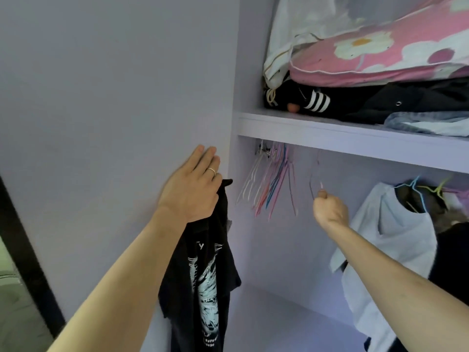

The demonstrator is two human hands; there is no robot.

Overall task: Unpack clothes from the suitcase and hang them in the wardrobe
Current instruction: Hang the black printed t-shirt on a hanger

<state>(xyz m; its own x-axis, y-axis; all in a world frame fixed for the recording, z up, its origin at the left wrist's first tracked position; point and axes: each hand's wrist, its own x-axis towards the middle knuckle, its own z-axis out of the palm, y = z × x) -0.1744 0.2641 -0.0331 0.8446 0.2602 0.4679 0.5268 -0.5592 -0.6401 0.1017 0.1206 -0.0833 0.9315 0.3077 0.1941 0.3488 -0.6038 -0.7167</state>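
Note:
My left hand point(191, 188) holds a black printed T-shirt point(205, 270) by its top, thumb side pinching the cloth while the fingers lie straight against the pale wardrobe door point(114, 97). The shirt hangs down below the hand. My right hand point(330, 208) is inside the wardrobe, fingers curled round a thin dark wire hanger point(313, 179) that hangs under the shelf. A bunch of empty pink, white and blue hangers point(269, 181) hangs at the rail's left end, between my hands.
A light blue shirt point(390, 250) hangs on a blue hanger at the right, with dark clothes behind it. The shelf point(330, 134) above carries folded black clothes, denim and a pink flowered quilt point(380, 54). A dark frame point(28, 262) stands at the far left.

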